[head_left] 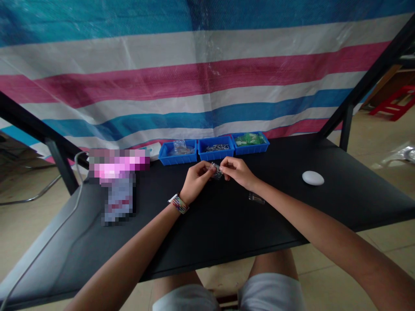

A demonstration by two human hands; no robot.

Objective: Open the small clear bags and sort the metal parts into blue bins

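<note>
Over the black table, in front of the blue bins, my left hand (196, 178) pinches a small clear plastic bag (216, 173). From the other side, the fingers of my right hand (239, 171) are closed at the bag's upper edge. Small shiny bits show at the bag, too small to name. Under my right forearm lies another small clear packet (256, 198) with something thin inside. Just beyond my hands stands the middle blue bin (215, 155), holding many small metal pieces (218, 147).
The left blue bin (178, 160) contains clear plastic bags; the right blue bin (252, 149) has green and white packets. A white oval object (313, 178) rests on the black table (201, 233) at right. Pixelated items and a cable (77, 194) occupy the left. Behind hangs a striped tarp (207, 82).
</note>
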